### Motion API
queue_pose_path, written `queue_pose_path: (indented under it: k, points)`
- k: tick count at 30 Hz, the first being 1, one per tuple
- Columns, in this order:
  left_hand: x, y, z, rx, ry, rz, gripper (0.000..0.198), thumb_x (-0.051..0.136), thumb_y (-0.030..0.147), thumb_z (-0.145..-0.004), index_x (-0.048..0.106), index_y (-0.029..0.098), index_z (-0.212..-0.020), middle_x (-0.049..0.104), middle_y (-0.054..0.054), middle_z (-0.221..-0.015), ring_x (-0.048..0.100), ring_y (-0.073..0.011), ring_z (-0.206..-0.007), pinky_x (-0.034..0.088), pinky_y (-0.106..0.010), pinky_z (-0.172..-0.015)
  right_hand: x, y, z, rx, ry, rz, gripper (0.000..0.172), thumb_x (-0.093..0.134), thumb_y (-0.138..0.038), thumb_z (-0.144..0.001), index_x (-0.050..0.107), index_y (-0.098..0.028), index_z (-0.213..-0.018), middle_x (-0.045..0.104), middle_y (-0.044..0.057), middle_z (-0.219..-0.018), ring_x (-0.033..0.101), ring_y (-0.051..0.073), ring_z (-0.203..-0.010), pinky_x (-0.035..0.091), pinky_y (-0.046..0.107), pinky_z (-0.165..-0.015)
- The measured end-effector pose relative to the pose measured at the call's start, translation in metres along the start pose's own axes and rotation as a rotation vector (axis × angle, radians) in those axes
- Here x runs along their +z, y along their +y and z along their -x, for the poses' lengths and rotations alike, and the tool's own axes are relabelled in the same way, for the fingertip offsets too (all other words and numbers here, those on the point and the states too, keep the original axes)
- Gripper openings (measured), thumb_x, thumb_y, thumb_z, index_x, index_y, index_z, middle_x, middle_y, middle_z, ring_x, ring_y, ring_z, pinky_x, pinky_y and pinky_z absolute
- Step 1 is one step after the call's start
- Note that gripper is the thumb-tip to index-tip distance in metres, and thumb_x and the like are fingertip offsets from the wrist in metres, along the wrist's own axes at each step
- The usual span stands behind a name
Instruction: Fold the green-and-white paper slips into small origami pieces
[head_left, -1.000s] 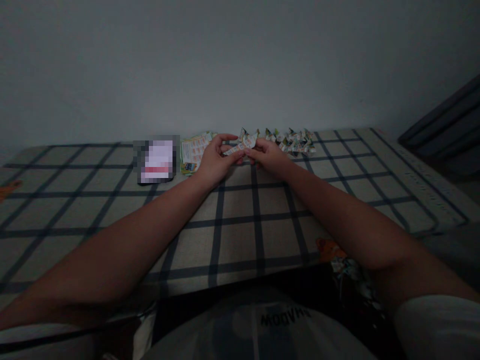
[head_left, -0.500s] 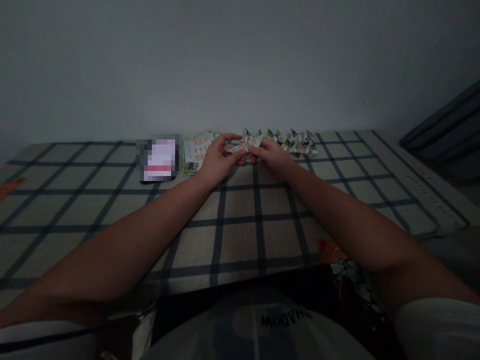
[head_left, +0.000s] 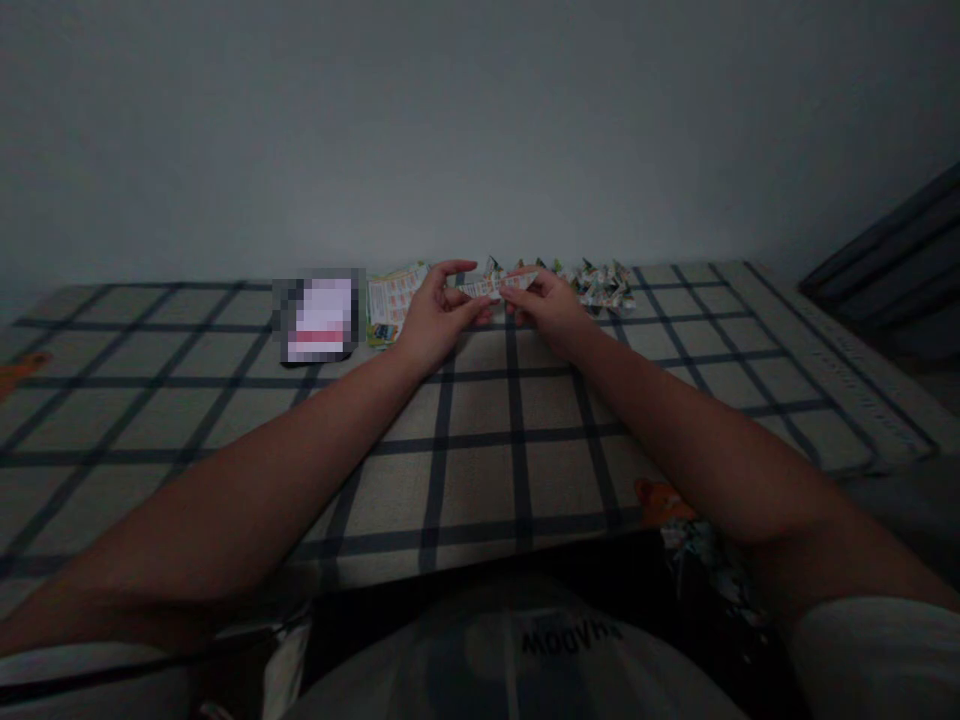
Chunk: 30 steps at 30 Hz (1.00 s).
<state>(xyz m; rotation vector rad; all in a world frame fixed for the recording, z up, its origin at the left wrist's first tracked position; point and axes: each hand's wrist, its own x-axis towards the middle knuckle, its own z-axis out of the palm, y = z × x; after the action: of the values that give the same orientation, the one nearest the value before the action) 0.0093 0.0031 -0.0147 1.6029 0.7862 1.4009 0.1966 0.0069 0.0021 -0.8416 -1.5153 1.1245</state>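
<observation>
Paper strip (head_left: pixel 480 288) up between the two hands, just above the checked cloth (head_left: pixel 480 400), and look at that change: a second ago its right part showed broad and sloped upward; now it shows as a slim band, nearly level! That suggests the fingers are turning it or pressing it narrower, so the shaping appears unfinished, with the strip in hand rather than set down. Left hand (head_left: pixel 439 318) pinches one end by thumb and fingers, index raised clear; right hand (head_left: pixel 556 308) nips the other end, thumb near the middle. Whether a fresh crease has formed, I cannot tell. Beside the left hand, the stack of printed sheets (head_left: pixel 385 300) lies in place; past the right, folded paper pieces (head_left: pixel 611 288) sit clustered near the wall (head_left: pixel 480 130), unmoved
</observation>
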Motion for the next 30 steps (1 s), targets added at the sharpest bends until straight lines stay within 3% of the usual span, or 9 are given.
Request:
queue_pose_path:
  k: [9,17,23,30]
  points:
    - [-0.002,-0.003,0.001,0.071,-0.059,-0.034,0.061,0.082,0.05,-0.078,0.05,0.027,-0.125,0.057,0.007,-0.066,0.071,-0.0159,-0.065,0.062,-0.029,-0.069,0.0,-0.004,0.0,0.055,0.036,-0.05,0.033,0.081,-0.041,-0.069,0.059,-0.022,-0.085,0.06,-0.004,-0.069,0.055,0.01,-0.06,0.04,0.021,-0.049]
    - [-0.005,-0.011,-0.003,0.141,-0.057,-0.067,0.071,0.076,0.061,-0.081,0.046,0.029,-0.136,0.061,0.002,-0.074,0.074,-0.0227,-0.078,0.063,-0.039,-0.077,0.0,-0.004,0.001,0.048,0.039,0.022,0.028,0.076,-0.039,-0.076,0.058,-0.021,-0.088,0.062,-0.003,-0.07,0.055,0.009,-0.061,0.04,0.02,-0.05]
    - [-0.005,-0.009,-0.003,0.132,-0.055,-0.07,0.066,0.075,0.06,-0.082,0.048,0.028,-0.133,0.062,0.002,-0.073,0.073,-0.0205,-0.072,0.063,-0.036,-0.071,0.0,-0.004,0.001,0.053,0.039,0.026,0.029,0.075,-0.039,-0.077,0.055,-0.022,-0.088,0.061,-0.004,-0.07,0.054,0.009,-0.059,0.041,0.02,-0.05]
    - [-0.006,-0.012,-0.003,0.123,0.005,-0.034,0.059,0.067,0.054,-0.091,0.044,0.028,-0.138,0.071,-0.003,-0.09,0.074,-0.018,-0.085,0.063,-0.033,-0.077,-0.001,0.001,0.001,-0.013,-0.008,0.054,0.03,0.075,-0.041,-0.078,0.052,-0.023,-0.086,0.06,-0.003,-0.071,0.057,0.01,-0.063,0.041,0.021,-0.051]
